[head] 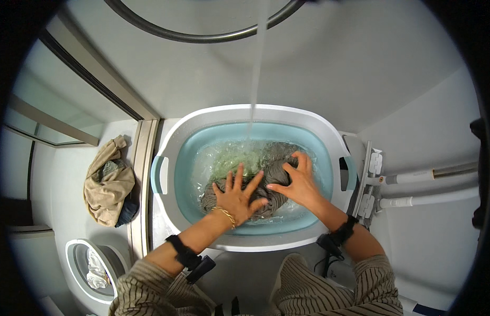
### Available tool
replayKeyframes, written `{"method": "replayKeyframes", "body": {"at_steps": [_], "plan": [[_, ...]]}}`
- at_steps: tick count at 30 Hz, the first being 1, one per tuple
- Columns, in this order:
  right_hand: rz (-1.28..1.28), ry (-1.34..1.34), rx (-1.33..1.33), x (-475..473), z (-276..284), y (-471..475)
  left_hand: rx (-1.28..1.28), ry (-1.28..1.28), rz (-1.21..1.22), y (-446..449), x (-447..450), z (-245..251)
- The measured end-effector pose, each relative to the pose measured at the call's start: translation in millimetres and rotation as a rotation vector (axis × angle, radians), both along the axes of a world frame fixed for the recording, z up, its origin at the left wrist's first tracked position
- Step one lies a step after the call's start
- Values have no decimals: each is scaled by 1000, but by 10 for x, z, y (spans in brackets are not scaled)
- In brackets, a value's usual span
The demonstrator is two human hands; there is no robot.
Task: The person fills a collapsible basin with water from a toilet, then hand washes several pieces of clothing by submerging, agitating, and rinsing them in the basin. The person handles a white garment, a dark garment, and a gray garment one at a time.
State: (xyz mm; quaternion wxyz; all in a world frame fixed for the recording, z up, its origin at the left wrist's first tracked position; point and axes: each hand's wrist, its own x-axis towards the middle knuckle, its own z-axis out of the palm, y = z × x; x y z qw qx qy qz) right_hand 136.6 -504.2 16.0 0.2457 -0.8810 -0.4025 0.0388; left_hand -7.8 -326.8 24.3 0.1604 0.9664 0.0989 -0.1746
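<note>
My left hand [236, 198] is spread flat over wet grey-brown fabric [274, 170] in an oval wash tub [249, 243]. A gold chain bracelet [225, 215] circles my left wrist. Curved over the right part of the cloth, my right hand [302, 183] has its thumb and fingers apart, the tips at or just above the fabric. The tub has a white rim and a pale blue inside. A stream of water [256, 71] falls from above into its far side, where the water is bubbly and greenish. Parts of the cloth lie under water.
A metal shower hose [205, 38] loops across the wall. Left, past a sliding-door track [144, 177], lie beige clothes [110, 185] and a small basket [71, 260] holding white cloth [97, 270]. At right, white-headed cleaning tools with poles [410, 201] lean beside the tub.
</note>
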Motion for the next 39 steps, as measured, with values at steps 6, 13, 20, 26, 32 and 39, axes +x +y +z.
{"method": "replayKeyframes", "body": {"at_steps": [6,13,20,26,32,39], "plan": [[282,222,-276,-206,-962,439,183,322,-293,127,167,-672],[150,423,-320,608,-1070,1140,-138,399,-85,778,905,-1051],[-11,741,334,337,-223,660,-476,-285,136,661,127,-516],[139,1165,510,-9,272,225,-174,-65,-119,524,-329,254],[433,435,-579,-442,-390,222,18,430,-399,242,-151,-59],[443,293,-650,131,-931,858,-29,486,-378,384,492,-644]]}}
